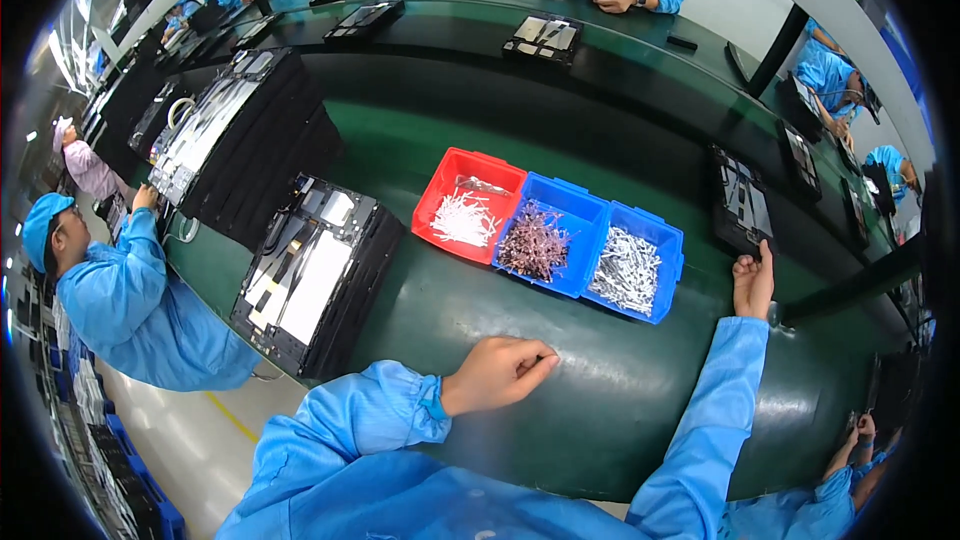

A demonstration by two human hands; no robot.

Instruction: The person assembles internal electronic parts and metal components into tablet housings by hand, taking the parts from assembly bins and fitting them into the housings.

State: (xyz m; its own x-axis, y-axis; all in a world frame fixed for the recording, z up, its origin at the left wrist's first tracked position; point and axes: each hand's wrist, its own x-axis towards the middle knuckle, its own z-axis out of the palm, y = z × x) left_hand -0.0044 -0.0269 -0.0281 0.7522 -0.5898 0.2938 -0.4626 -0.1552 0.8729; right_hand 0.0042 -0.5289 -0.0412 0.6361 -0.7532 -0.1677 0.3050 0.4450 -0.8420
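Observation:
My left hand (500, 375) hovers over the near middle of the green table, its fingers curled and thumb pressed to the index finger. Whatever sits in that pinch, if anything, is too small to make out. Over at the right, my right hand (752, 285) reaches to the near edge of a black tray-like unit with silvery inner parts (741, 202). Its index finger is stretched out against that edge while the other fingers bend. Between and beyond my hands stand a red bin of small white strips (428, 208), a blue bin of brownish-pink pieces (572, 198) and a blue bin of grey-white pieces (672, 258).
A black stack topped with an opened electronic unit (318, 280) stands left of the bins, with a taller stack (270, 130) behind it. Similar units (543, 40) lie along the dark conveyor strip. Co-workers in blue sit around; one (140, 290) is at left. A dark post (850, 285) slants at right.

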